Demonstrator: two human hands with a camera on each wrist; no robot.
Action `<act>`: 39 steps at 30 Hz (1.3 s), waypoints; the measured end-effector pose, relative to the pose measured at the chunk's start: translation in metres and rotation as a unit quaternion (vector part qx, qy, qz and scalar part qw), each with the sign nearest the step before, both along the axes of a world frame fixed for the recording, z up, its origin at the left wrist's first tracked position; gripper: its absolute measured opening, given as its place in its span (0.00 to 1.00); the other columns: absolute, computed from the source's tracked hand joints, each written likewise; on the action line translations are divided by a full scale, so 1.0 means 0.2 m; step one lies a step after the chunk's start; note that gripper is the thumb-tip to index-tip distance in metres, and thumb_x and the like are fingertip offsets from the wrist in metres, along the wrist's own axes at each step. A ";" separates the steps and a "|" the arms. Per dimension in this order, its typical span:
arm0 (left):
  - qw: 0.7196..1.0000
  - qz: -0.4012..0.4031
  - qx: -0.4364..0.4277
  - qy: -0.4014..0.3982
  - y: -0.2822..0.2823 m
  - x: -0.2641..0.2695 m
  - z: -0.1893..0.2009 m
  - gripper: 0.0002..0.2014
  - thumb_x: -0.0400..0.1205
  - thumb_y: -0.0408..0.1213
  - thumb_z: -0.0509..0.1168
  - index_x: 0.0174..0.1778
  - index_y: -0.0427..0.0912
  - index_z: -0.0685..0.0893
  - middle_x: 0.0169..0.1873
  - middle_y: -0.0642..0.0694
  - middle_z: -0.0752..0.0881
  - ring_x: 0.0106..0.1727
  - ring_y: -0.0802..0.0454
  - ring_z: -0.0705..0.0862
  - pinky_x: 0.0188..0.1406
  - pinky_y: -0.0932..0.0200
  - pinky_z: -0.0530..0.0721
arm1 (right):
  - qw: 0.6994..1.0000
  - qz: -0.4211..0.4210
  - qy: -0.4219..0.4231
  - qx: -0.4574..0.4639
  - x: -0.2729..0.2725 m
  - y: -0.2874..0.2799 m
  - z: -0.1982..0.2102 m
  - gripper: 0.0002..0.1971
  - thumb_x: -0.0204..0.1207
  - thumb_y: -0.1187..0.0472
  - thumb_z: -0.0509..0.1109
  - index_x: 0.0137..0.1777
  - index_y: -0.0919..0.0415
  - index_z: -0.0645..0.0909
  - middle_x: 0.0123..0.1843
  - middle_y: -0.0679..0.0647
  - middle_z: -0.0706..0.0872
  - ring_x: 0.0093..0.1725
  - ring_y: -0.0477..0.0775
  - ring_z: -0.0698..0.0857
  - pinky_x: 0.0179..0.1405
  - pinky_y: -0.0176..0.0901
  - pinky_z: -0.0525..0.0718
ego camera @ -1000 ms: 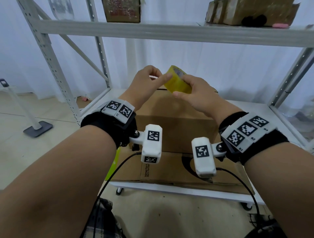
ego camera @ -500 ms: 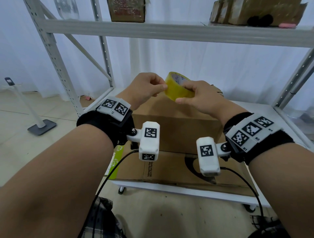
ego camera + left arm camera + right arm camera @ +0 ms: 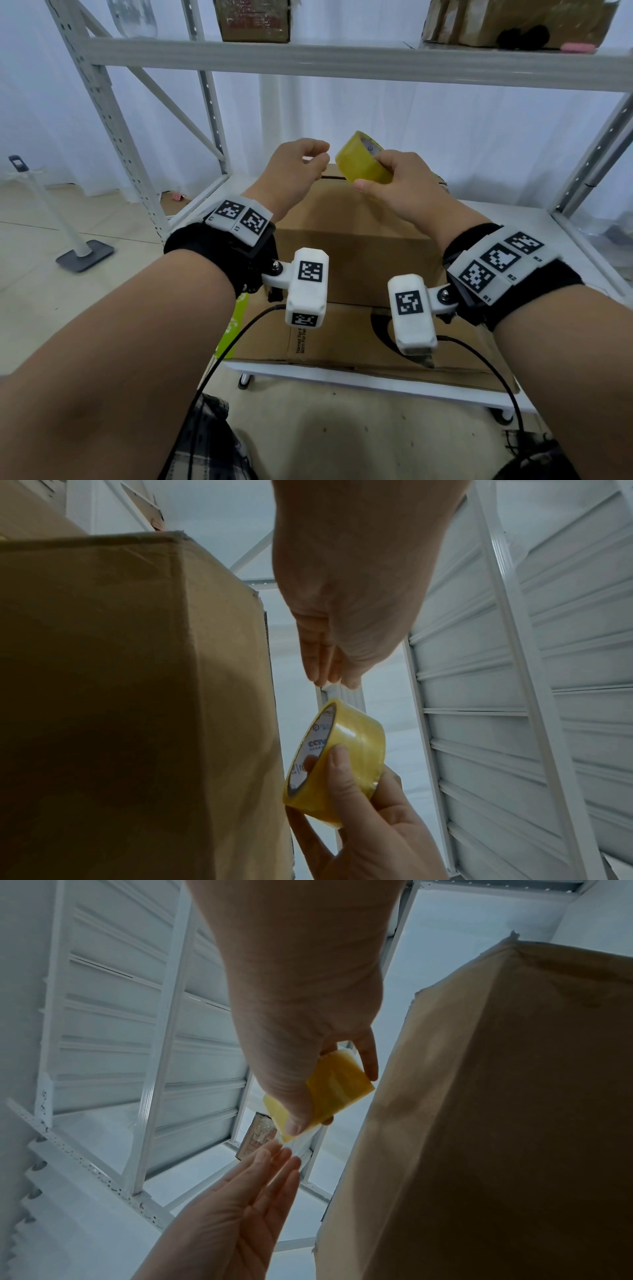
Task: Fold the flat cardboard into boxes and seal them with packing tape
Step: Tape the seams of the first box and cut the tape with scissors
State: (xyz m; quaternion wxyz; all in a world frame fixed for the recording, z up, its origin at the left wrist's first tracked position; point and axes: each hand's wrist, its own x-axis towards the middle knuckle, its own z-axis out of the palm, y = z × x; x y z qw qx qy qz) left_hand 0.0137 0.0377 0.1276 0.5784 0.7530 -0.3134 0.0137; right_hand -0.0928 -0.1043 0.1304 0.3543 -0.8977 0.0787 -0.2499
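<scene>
We are gripping the tape roll (image 3: 363, 158) in our right hand (image 3: 400, 185), thumb and fingers curled around it, above the folded box (image 3: 356, 236); our left hand (image 3: 295, 168), fingers nearly straight, is holding nothing just beside it.

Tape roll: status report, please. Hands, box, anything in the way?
Right hand grips tape roll over the folded box. Left hand beside the roll, fingers pinched together; tape end unclear. Nothing between roll and box top.
</scene>
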 end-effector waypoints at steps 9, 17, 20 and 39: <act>0.999 -0.019 0.034 -0.037 -0.01 -0.03 -0.01 0.14 0.79 0.38 0.72 0.60 0.40 0.87 0.49 0.50 0.89 0.52 0.58 0.86 0.57 0.67 0.82 | 0.999 -0.028 -0.002 -0.028 0.01 0.00 0.00 0.10 0.76 0.55 0.75 0.51 0.60 0.83 0.41 0.50 0.80 0.44 0.51 0.77 0.38 0.39 0.71; 0.999 -0.002 0.019 -0.034 -0.01 -0.02 0.01 0.04 0.78 0.33 0.72 0.38 0.39 0.86 0.32 0.47 0.85 0.31 0.58 0.81 0.42 0.62 0.84 | 1.000 0.011 0.001 -0.016 -0.01 -0.01 -0.01 0.07 0.75 0.57 0.75 0.47 0.59 0.84 0.37 0.49 0.80 0.36 0.45 0.76 0.31 0.26 0.70; 0.997 -0.034 0.061 -0.014 0.01 -0.02 0.01 0.06 0.80 0.33 0.70 0.38 0.38 0.84 0.30 0.46 0.82 0.30 0.58 0.79 0.37 0.66 0.83 | 1.000 0.027 0.010 -0.010 -0.02 -0.02 -0.01 0.08 0.77 0.57 0.74 0.40 0.59 0.83 0.31 0.48 0.75 0.32 0.44 0.72 0.27 0.27 0.67; 0.995 0.058 -0.032 -0.075 0.08 0.01 0.06 0.01 0.81 0.29 0.64 0.45 0.36 0.79 0.36 0.47 0.84 0.38 0.59 0.86 0.42 0.65 0.85 | 0.974 -0.117 0.087 -0.171 0.01 -0.19 -0.06 0.20 0.81 0.44 0.66 0.43 0.62 0.73 0.39 0.53 0.74 0.46 0.59 0.76 0.41 0.45 0.64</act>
